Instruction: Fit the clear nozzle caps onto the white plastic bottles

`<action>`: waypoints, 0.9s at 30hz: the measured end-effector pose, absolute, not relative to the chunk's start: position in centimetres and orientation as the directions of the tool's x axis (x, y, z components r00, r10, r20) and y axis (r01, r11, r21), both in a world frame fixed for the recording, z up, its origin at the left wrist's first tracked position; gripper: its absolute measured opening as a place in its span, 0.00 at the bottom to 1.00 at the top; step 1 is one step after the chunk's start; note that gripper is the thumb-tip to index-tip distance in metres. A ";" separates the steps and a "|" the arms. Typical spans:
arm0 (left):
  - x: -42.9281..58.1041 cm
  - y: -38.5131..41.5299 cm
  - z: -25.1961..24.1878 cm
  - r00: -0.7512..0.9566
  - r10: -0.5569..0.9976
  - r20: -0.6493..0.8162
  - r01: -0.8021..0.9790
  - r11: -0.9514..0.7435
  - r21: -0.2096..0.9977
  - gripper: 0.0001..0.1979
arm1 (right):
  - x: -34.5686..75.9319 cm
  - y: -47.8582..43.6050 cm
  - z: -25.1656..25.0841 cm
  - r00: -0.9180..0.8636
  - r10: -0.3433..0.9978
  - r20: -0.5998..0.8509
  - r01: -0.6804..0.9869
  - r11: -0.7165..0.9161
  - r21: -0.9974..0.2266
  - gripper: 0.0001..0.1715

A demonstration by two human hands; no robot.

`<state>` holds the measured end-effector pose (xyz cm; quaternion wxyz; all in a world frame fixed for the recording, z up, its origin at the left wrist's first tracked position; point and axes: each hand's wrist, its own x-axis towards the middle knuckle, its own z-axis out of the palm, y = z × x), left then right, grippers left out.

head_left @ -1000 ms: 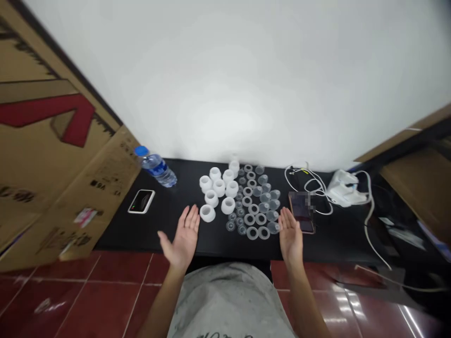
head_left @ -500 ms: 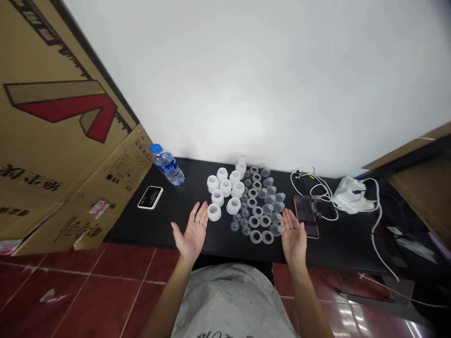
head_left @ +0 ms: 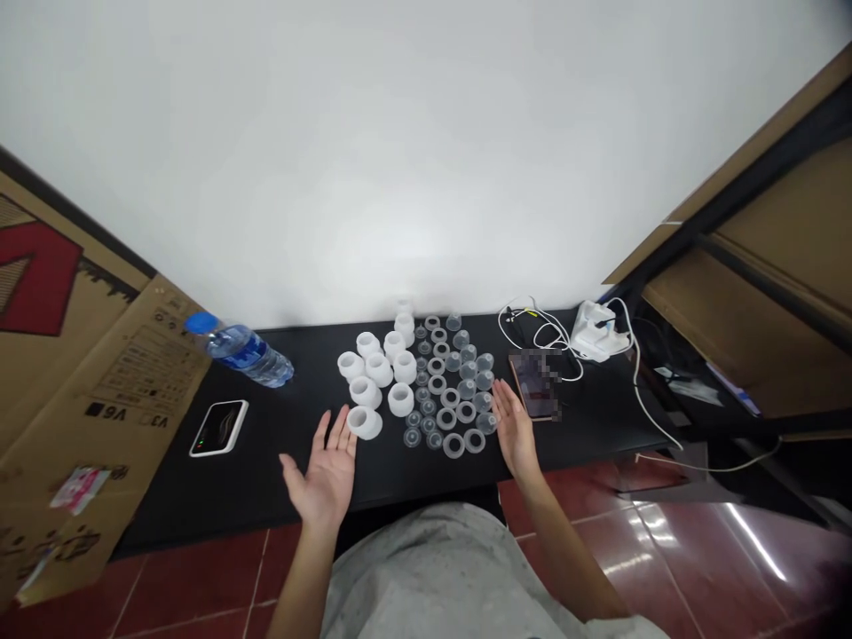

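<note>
To my eye the biggest risk is to the phone (head_left: 534, 387). It lies just beside the right hand (head_left: 514, 432), and a sideways sweep of that hand could shove it into the cables (head_left: 540, 334) or toward the front edge. One cable trails off the right end of the worktop (head_left: 266, 470), so a snag there could drag the charger (head_left: 597, 332) along. The smaller danger is to the loose parts. The white cups (head_left: 376, 373) and the clear pieces (head_left: 450, 390) stand packed together between the hands, with nothing holding them. The nearest clear ones are close to the front edge, where a wrist brushing across could topple them or send them down to the floor (head_left: 586, 497). Neither hand has hold of anything. The left hand (head_left: 324, 477) hovers palm up with its grip fully spread, fingertips near the closest white cup. The right hand is likewise spread and empty, just beside the clear pieces. The room has a bare white wall, a big cardboard box (head_left: 99, 373) at the left and wooden shelving (head_left: 765, 266) at the right. The worktop is black and smooth above red floor tiles, and it also carries a bottle (head_left: 240, 352) and a small device (head_left: 218, 427).
</note>
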<state>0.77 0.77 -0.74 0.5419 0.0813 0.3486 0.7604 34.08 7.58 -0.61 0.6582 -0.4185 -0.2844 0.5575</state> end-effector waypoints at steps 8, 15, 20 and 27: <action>0.9 1.0 -0.3 -0.425 0.861 -0.279 -0.753 -0.165 0.636 0.46 | 33.7 7.4 -0.7 0.215 0.975 -0.054 -0.403 0.038 -0.914 0.30; 1.1 1.1 0.1 -0.439 0.847 -0.299 -0.748 -0.160 0.644 0.44 | 34.0 7.4 -1.7 0.198 0.980 0.000 -0.264 0.053 -0.963 0.33; 1.2 1.1 -0.3 -0.448 0.854 -0.266 -0.717 -0.164 0.678 0.40 | 33.9 7.3 -1.9 0.170 0.983 0.070 -0.096 0.087 -0.992 0.35; 2.0 0.9 -1.6 -0.498 0.858 -0.127 -0.563 -0.208 0.800 0.34 | 33.8 6.3 -1.4 0.084 0.971 0.226 0.174 0.209 -0.962 0.41</action>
